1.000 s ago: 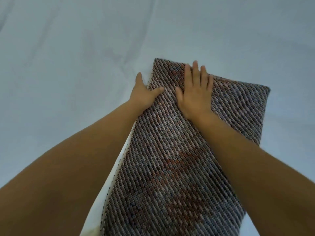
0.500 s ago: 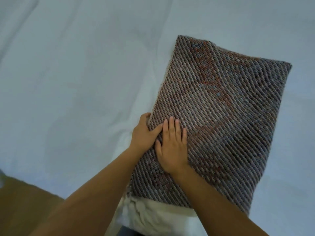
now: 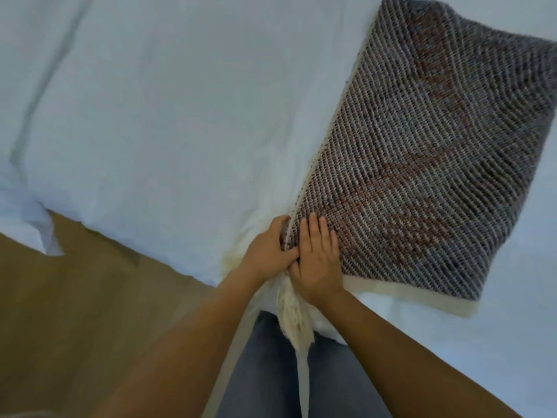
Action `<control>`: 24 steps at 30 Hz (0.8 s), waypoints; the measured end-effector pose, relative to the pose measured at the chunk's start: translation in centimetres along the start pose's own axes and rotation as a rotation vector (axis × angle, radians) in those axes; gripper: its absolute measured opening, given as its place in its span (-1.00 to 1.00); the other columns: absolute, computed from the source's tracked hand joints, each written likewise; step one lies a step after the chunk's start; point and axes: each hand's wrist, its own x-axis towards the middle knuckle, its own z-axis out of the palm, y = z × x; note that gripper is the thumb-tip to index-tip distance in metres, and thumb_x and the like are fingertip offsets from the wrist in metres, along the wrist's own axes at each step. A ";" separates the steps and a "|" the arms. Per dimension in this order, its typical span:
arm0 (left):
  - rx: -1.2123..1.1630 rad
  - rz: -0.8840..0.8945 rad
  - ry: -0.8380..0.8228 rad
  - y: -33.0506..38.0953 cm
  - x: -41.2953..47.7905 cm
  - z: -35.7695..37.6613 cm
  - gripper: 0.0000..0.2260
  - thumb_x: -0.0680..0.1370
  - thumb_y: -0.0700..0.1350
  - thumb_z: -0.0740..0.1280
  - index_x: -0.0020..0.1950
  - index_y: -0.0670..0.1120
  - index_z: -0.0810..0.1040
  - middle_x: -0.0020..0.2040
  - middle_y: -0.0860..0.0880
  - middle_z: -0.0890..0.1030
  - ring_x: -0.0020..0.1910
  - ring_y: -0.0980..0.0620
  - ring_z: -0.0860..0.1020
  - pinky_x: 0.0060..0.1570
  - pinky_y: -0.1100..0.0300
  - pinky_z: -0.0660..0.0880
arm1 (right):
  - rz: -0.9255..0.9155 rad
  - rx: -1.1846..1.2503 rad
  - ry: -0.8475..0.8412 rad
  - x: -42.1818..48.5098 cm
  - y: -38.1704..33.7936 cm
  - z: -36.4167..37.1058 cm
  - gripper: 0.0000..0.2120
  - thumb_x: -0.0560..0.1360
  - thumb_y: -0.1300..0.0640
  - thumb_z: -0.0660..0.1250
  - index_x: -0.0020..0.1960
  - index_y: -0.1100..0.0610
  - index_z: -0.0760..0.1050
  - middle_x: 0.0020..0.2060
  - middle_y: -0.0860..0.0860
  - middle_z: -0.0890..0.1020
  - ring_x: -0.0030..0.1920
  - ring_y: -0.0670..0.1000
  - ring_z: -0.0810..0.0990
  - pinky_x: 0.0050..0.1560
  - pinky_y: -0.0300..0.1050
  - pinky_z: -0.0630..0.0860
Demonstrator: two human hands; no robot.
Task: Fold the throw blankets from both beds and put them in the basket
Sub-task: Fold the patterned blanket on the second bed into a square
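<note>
A folded throw blanket (image 3: 422,152), woven in grey, brown and rust diagonal stripes with a cream border, lies flat on the white bed (image 3: 168,116). Cream tassels (image 3: 295,318) hang from its near corner over the bed's edge. My right hand (image 3: 316,257) lies flat on the blanket's near left corner, fingers straight and together. My left hand (image 3: 268,248) is beside it at the blanket's left edge, its fingers tucked under that edge and its thumb across the top. No basket is in view.
The bed's near edge runs diagonally from the left to the bottom middle. A brown wooden floor (image 3: 75,312) lies below it on the left. My legs in blue jeans (image 3: 271,372) stand against the bed.
Both hands have slid along the blanket from its far end back to its near left corner. The view has pulled back, so the bed's edge, the floor and the tassels now show.
</note>
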 end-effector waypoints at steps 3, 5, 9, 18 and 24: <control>0.001 0.014 -0.054 -0.9 -1.5 0.1 -0.38 0.41 -0.10 0.37 0.43 0.04 0.20 0.24 -0.01 0.53 0.14 -0.02 0.54 0.05 0.22 0.43 | -0.072 0.015 -0.036 -1.7 -0.7 1.1 -0.32 0.39 -0.01 0.11 0.42 0.34 0.23 0.40 0.29 0.30 0.41 0.33 0.24 0.37 0.27 0.06; 0.126 0.056 -0.070 -1.2 -1.8 0.2 -0.39 0.41 -0.12 0.32 0.42 0.03 0.20 0.23 -0.05 0.52 0.14 -0.06 0.53 0.11 0.10 0.47 | -0.143 0.040 -0.059 -2.7 -1.1 1.8 -0.25 0.34 0.01 0.31 0.42 0.35 0.22 0.40 0.30 0.31 0.41 0.35 0.23 0.36 0.33 0.08; 0.304 -0.046 -0.039 -1.6 -2.0 -0.3 -0.50 0.45 -0.05 0.23 0.36 0.06 0.18 -0.01 0.00 0.56 -0.10 -0.05 0.55 -0.08 0.06 0.50 | -0.222 0.157 -0.025 -3.4 -1.2 1.5 -0.25 0.29 0.12 0.42 0.39 0.37 0.26 0.36 0.33 0.35 0.39 0.37 0.26 0.35 0.34 0.12; 0.271 0.062 0.056 6.1 1.0 -1.8 -0.28 0.29 0.13 0.23 0.44 0.01 0.21 0.34 -0.11 0.35 0.33 -0.11 0.30 0.28 -0.03 0.30 | -0.019 0.271 0.115 1.8 5.0 -4.6 -0.51 0.44 0.23 0.30 0.34 0.33 0.35 0.32 0.26 0.41 0.34 0.26 0.34 0.40 0.17 0.23; 0.350 0.303 0.284 16.5 9.7 -0.7 -0.53 0.56 -0.03 0.21 0.45 -0.08 0.24 0.39 -0.13 0.34 0.36 -0.13 0.28 0.32 0.00 0.24 | 0.081 0.286 0.275 7.9 12.4 -10.1 -0.60 0.49 0.23 0.26 0.31 0.30 0.39 0.30 0.20 0.42 0.34 0.19 0.32 0.41 0.14 0.22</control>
